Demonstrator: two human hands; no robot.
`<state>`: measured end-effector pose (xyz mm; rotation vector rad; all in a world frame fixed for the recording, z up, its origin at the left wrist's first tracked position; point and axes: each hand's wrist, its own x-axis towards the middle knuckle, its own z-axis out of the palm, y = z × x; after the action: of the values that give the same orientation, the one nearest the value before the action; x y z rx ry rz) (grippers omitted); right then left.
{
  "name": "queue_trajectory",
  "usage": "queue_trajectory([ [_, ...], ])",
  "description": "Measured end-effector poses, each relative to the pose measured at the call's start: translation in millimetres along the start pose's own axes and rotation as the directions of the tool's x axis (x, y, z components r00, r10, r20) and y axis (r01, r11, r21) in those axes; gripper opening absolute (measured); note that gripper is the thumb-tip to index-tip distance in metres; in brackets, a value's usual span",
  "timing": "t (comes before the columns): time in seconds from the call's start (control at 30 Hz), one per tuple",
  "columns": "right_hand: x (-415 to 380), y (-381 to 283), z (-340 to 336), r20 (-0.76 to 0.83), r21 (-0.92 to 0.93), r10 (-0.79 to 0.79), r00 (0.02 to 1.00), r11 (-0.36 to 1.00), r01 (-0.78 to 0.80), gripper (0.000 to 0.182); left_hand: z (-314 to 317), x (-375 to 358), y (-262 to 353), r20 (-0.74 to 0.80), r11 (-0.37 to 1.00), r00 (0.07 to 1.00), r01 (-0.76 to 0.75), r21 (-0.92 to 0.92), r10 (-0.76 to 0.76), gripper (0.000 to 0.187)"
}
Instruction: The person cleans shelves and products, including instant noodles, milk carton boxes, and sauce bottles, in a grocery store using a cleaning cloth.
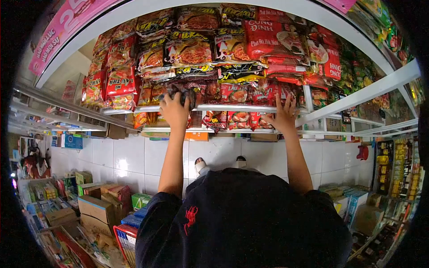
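Note:
My left hand is closed over a dark, bunched-up cloth at the front edge of the shelf. Behind the cloth, black and yellow instant noodle packets are stacked in rows. My right hand reaches the same edge farther right, its fingers spread and holding nothing. Its fingertips overlap red noodle packets just behind the edge. Larger red packets of pho noodles lie stacked above that hand.
Red hotpot noodle packets fill the shelf's left side. A white diagonal frame bar crosses at right. Cardboard boxes and a red basket stand behind me at left. More boxes stand at right.

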<state>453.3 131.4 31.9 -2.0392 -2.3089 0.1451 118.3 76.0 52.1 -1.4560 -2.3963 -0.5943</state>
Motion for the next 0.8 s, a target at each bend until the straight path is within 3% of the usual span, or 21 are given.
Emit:
queue_trajectory([
  [0.07, -1, -2, -1, 0.033, -0.03, 0.0, 0.999, 1.0, 0.001, 0.102, 4, 4, 19, -0.006, 1.0, 1.0, -0.023, -0.003, 0.023, 0.03],
  [0.2, 2, -1, 1, 0.049, -0.039, 0.029, 0.998, 0.999, -0.027, 0.103, 3, -22, 78, 0.116, 0.944, 0.941, -0.301, -0.137, 0.317, 0.027],
  [0.3, -3, -2, -5, 0.009, 0.059, -0.003, 1.0, 0.998, 0.003, 0.101, 6, -26, 63, 0.021, 0.879, 0.915, -0.38, -0.288, 0.402, 0.026],
  [0.37, -5, -1, -2, -0.036, 0.07, -0.001, 0.999, 0.998, 0.003, 0.102, -2, -6, 31, 0.069, 0.934, 0.963, -0.234, -0.271, 0.261, 0.028],
  [0.4, -5, -1, 1, -0.073, 0.078, -0.031, 0.997, 0.996, 0.037, 0.102, 15, 6, -2, -0.032, 0.953, 0.976, -0.216, -0.211, 0.214, 0.031],
  [0.43, -4, 1, 3, -0.094, 0.085, -0.042, 0.995, 0.995, 0.05, 0.101, 4, 19, -18, 0.075, 0.992, 0.995, -0.052, -0.112, 0.061, 0.032],
  [0.47, -4, 0, 1, -0.103, 0.09, -0.017, 0.995, 0.996, 0.026, 0.101, 11, 25, -41, -0.045, 0.993, 0.999, -0.027, -0.115, 0.022, 0.035],
  [0.5, -4, -1, -1, -0.08, 0.083, -0.01, 0.997, 0.996, 0.017, 0.1, 5, 30, -48, -0.023, 0.998, 0.998, 0.059, -0.007, -0.059, 0.037],
  [0.6, -5, -2, -2, -0.064, 0.088, 0.014, 0.998, 0.996, -0.009, 0.1, 3, 27, -24, 0.048, 0.993, 0.994, 0.092, 0.074, -0.096, 0.032],
  [0.63, -5, -1, -1, -0.088, 0.082, 0.008, 0.996, 0.997, -0.001, 0.098, 18, 20, -14, -0.023, 0.999, 1.0, -0.006, 0.047, 0.007, 0.03],
  [0.73, -9, -3, -1, -0.135, 0.079, 0.004, 0.991, 0.997, 0.006, 0.094, 3, -5, 67, 0.124, 0.986, 0.979, -0.162, -0.028, 0.164, 0.033],
  [0.8, -10, -2, 2, -0.172, 0.079, -0.019, 0.985, 0.996, 0.033, 0.092, 15, -27, 104, 0.1, 0.935, 0.932, -0.339, -0.103, 0.349, 0.032],
])
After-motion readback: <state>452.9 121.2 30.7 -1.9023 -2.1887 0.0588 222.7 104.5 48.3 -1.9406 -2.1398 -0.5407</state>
